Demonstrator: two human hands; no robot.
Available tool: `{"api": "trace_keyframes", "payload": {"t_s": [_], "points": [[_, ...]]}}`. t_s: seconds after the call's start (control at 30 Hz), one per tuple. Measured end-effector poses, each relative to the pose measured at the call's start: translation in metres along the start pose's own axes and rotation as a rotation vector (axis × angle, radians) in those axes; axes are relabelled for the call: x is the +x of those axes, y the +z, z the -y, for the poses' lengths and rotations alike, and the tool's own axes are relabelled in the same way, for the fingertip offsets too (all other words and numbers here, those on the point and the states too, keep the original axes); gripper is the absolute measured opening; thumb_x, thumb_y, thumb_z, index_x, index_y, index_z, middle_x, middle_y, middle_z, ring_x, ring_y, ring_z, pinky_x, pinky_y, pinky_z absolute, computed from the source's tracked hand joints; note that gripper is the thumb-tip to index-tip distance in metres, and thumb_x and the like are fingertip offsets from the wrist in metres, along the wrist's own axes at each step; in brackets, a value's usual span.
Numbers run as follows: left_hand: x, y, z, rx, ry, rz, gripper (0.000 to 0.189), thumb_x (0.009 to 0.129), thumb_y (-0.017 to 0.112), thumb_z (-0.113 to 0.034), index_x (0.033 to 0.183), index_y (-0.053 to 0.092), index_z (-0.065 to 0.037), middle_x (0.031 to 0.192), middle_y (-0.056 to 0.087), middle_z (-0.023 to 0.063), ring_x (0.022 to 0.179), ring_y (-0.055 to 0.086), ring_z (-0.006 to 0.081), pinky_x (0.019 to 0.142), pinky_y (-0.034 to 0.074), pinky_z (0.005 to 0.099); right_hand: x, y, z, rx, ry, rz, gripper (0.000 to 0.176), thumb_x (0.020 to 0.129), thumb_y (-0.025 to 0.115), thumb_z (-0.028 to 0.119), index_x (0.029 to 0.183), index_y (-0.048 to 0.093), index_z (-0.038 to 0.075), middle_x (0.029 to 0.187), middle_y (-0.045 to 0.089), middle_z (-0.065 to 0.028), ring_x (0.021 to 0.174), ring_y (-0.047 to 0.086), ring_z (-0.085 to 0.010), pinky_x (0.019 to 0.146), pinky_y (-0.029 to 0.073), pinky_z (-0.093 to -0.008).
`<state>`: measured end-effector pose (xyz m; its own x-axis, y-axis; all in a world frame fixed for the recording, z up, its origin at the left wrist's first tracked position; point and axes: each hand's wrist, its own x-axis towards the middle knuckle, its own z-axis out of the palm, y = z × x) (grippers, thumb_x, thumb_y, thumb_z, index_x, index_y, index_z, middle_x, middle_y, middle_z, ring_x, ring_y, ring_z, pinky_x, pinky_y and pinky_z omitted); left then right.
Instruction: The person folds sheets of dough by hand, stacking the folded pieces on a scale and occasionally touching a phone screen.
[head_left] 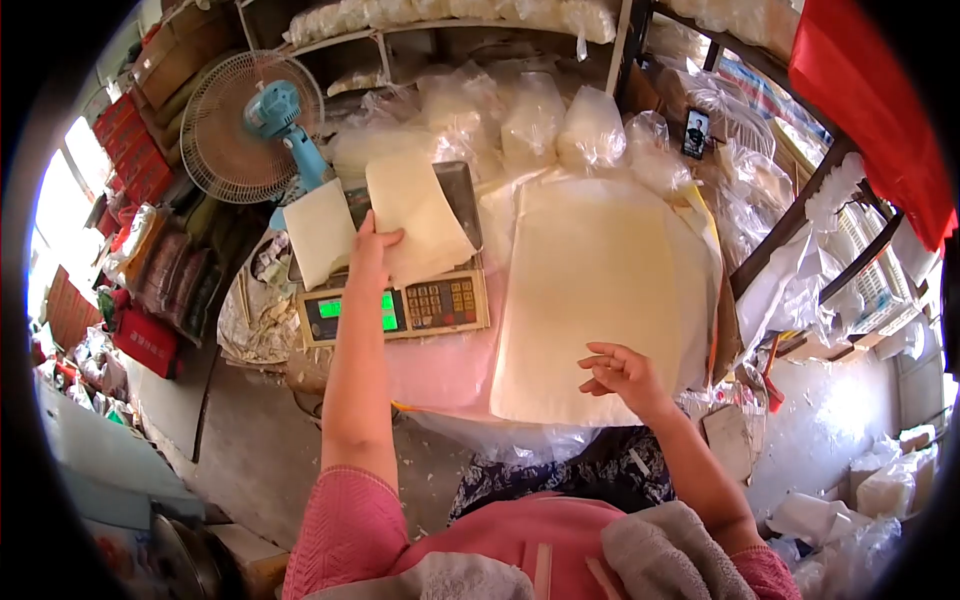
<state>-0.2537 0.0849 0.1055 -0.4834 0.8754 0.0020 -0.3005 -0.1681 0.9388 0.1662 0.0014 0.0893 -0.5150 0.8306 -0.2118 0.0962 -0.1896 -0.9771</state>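
- Head view, the only one there is: the person's left hand (375, 245) is stretched out ahead and has hold of a folded sheet (418, 215). The thumb sits on top at the sheet's near-left corner, so I'd call that a closed pinch on the sheet.
- The folded sheet lies over the metal tray of the scale (400, 305). Its long side runs away from the person and leans a little to the right, so nearly all of it sits beyond and to the right of the gripping hand.
- A second folded sheet (320, 232) lies just left of that hand, also on the scale, hanging off the left edge. The two sheets look apart or barely touching, I can't tell which.
- The right hand (620, 378) is empty, with fingers loosely curled and spread. It hovers over the near edge of the big stack of sheets (590, 290). I can't tell if the fingertips actually touch the top sheet.
- The stack sits just right of the scale, long side pointing away from the person, and it stretches beyond the right hand.
- So the left hand is the one nearer the scale, while the right hand is nearer the stack, and the two hands are well apart.
- Round about: a fan (250, 125) to the back left, plastic bags (590, 130) of white stuff behind the stack, a phone (695, 131) propped up, and a red cloth (870, 100) up top right.
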Motion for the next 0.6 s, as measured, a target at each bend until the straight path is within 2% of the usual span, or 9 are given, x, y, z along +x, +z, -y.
{"api": "trace_keyframes", "payload": {"t_s": [0.17,0.2,0.27,0.3,0.33,0.37,0.43,0.5,0.6], "points": [[0.007,-0.003,0.004,0.18,0.068,0.031,0.055,0.075,0.065,0.002,0.127,0.046,-0.003,0.111,0.06,0.0108,0.096,0.059,0.0228,0.081,0.049,0.0358,-0.008,-0.015,-0.021,-0.086,-0.069,-0.122,0.032,0.093,0.055,0.011,0.12,0.05,-0.005,0.105,0.063,-0.0144,0.083,0.067,-0.0193,0.069,0.053,-0.0256],[0.01,-0.005,0.004,0.261,0.087,0.047,0.053,0.076,0.067,-0.002,0.125,0.048,-0.003,0.109,0.061,0.0104,0.094,0.06,0.0215,0.078,0.05,0.0353,-0.008,-0.014,-0.027,-0.159,-0.092,-0.156,0.03,0.091,0.058,0.011,0.117,0.053,-0.003,0.104,0.064,-0.012,0.08,0.067,-0.015,0.068,0.052,-0.0255],[0.011,-0.009,-0.001,0.395,0.147,0.015,0.055,0.075,0.071,-0.01,0.125,0.049,-0.002,0.106,0.062,0.0091,0.091,0.06,0.0181,0.076,0.05,0.0327,-0.012,-0.013,-0.035,-0.522,-0.096,-0.193,0.033,0.087,0.062,0.016,0.116,0.057,0.003,0.107,0.063,-0.0119,0.086,0.067,-0.0182,0.074,0.052,-0.0307],[0.005,-0.006,-0.008,0.585,0.197,-0.098,0.057,0.076,0.072,-0.015,0.126,0.049,-0.002,0.108,0.061,0.0104,0.096,0.059,0.0196,0.08,0.049,0.0334,-0.015,-0.01,-0.041,-0.706,-0.24,-0.205,0.036,0.086,0.064,0.02,0.117,0.057,0.005,0.109,0.062,-0.0124,0.092,0.065,-0.0207,0.078,0.051,-0.0325],[0.0,-0.002,-0.019,0.775,0.265,-0.208,0.058,0.077,0.072,-0.02,0.127,0.048,-0.003,0.111,0.06,0.0116,0.1,0.059,0.0211,0.084,0.048,0.0341,-0.016,-0.006,-0.046,-0.889,-0.401,-0.212,0.038,0.084,0.065,0.023,0.118,0.056,0.008,0.111,0.061,-0.0128,0.097,0.063,-0.0232,0.081,0.05,-0.0342],[-0.014,0.006,-0.026,0.87,0.432,-0.27,0.057,0.079,0.071,-0.021,0.128,0.048,-0.003,0.114,0.059,0.0127,0.104,0.057,0.0228,0.087,0.046,0.0346,-0.017,-0.002,-0.051,-0.857,-0.332,-0.129,0.048,0.082,0.067,0.027,0.123,0.053,0.009,0.124,0.053,-0.014,0.116,0.051,-0.0307,0.094,0.044,-0.0418],[-0.064,0.026,-0.026,1.046,0.776,-0.386,0.055,0.082,0.069,-0.024,0.129,0.048,-0.003,0.121,0.056,0.015,0.113,0.053,0.0261,0.095,0.042,0.0357,-0.017,0.007,-0.058,-1.096,-0.437,-0.06,0.054,0.079,0.068,0.028,0.127,0.05,0.01,0.131,0.047,-0.0127,0.123,0.043,-0.0321,0.099,0.038,-0.0475],[-0.1,0.036,-0.01,0.923,0.872,-0.197,0.052,0.084,0.066,-0.024,0.129,0.049,-0.003,0.127,0.052,0.0161,0.119,0.048,0.0287,0.099,0.038,0.0372,-0.013,0.01,-0.066,-1.216,-0.454,0.049,0.064,0.075,0.071,0.029,0.131,0.045,0.012,0.139,0.037,-0.0109,0.132,0.03,-0.0346,0.104,0.027,-0.0573],[-0.156,0.048,0.023,0.893,0.835,-0.033,0.045,0.087,0.06,-0.018,0.127,0.049,-0.001,0.13,0.051,0.0159,0.121,0.048,0.0297,0.1,0.037,0.0379,-0.012,0.011,-0.075,-1.386,-0.54,0.071,0.056,0.078,0.069,0.03,0.126,0.048,0.01,0.138,0.039,-0.0104,0.133,0.03,-0.0319,0.106,0.025,-0.0543]]}}
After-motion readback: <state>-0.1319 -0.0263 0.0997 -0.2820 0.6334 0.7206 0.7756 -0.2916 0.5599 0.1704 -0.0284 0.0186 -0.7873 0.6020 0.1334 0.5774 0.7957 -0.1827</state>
